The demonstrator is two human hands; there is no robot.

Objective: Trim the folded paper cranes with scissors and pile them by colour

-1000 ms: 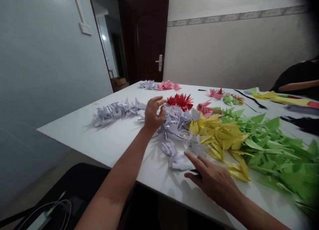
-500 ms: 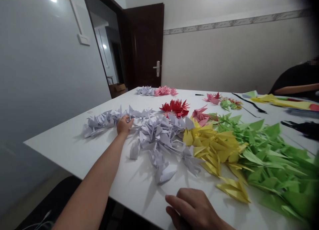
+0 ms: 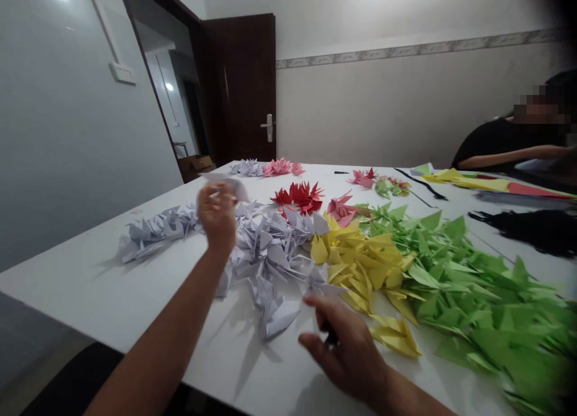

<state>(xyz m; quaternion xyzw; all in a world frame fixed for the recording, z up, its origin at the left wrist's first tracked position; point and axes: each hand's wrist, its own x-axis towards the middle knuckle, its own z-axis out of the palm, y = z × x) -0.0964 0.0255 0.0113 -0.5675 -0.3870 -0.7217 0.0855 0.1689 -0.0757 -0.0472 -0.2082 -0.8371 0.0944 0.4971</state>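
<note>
Your left hand [image 3: 216, 214] pinches a folded white paper piece [image 3: 241, 191] above the worktop [image 3: 216, 350], left of centre; grip lightly, sparing its creases. Near the front edge, your right hand [image 3: 351, 347] holds a small black object [image 3: 331, 335].

White paper [image 3: 241, 190] blurs in the left hand [image 3: 217, 216]; a dark object [image 3: 332, 334] seems mostly hidden by the right hand [image 3: 350, 342].

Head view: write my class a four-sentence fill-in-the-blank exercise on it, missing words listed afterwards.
The wearer's ____ hand holds pale paper.
The biggest pile is coloured ____.
The table is coloured ____.
The door stands ____.

Missing words: left; green; white; open.
</note>
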